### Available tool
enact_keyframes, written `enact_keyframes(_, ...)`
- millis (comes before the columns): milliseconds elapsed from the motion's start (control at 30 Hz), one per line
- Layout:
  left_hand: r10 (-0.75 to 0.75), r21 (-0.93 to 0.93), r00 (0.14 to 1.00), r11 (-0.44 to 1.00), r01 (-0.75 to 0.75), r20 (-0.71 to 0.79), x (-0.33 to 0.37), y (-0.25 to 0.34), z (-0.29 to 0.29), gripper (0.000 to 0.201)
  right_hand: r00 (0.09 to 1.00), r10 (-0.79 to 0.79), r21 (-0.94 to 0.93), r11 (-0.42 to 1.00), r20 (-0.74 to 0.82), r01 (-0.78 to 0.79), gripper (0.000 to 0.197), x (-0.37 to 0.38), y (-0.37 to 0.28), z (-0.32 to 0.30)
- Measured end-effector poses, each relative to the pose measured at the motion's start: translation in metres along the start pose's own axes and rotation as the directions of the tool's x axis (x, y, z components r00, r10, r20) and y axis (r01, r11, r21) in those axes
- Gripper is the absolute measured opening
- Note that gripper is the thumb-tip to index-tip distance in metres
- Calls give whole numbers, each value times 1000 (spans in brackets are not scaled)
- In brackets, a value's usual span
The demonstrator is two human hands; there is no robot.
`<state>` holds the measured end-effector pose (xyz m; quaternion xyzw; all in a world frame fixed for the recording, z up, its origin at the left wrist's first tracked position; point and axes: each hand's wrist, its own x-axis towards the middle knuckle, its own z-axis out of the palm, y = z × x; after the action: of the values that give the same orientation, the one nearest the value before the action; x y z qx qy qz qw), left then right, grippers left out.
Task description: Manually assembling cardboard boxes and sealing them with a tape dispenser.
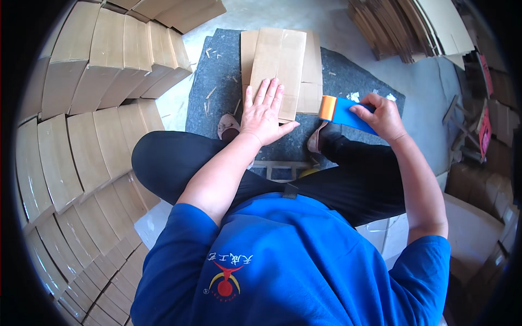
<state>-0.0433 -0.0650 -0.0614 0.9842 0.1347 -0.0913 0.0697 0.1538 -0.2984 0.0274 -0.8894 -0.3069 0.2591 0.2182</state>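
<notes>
A folded cardboard box [279, 49] lies in front of me on wider, flat cardboard [312, 70]. My left hand [265, 111] rests flat on its near left part, fingers stretched out and the thumb pointing right. To the right, my right hand [382, 115] is closed round the blue end of what looks like a tape dispenser [348, 113]. Its orange end points left, beside the near right corner of the flat cardboard. Part of the dispenser is hidden by my fingers.
Tall stacks of folded cardboard boxes [103, 141] line my left side. More flat cardboard [402, 27] stands at the far right. A dark grey mat [215, 70] with scraps lies under the work, between my feet. A rack-like frame [454, 122] stands at the right.
</notes>
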Motion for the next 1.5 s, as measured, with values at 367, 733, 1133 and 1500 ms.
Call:
enact_keyframes(367, 15, -30, 1000, 999, -14, 26, 1, 3, -1, 105, 986, -149, -426, 899, -75, 104, 31, 27, -43, 97)
enact_keyframes(733, 73, -17, 989, 997, -71, 128, 3, -2, -13, 121, 855, 37, -575, 754, 518, 316, 25, 45, -25, 218)
enact_keyframes(1133, -55, -184, 939, 983, -10, -341, 167, -50, -16, 59, 886, 131, -125, 989, 445, -83, 50, 24, -88, 205)
enact_keyframes(1500, -515, -500, 850, 709, 497, 115, 138, -115, -12, 66, 921, 359, -416, 868, 151, -271, 46, 91, 7, 72)
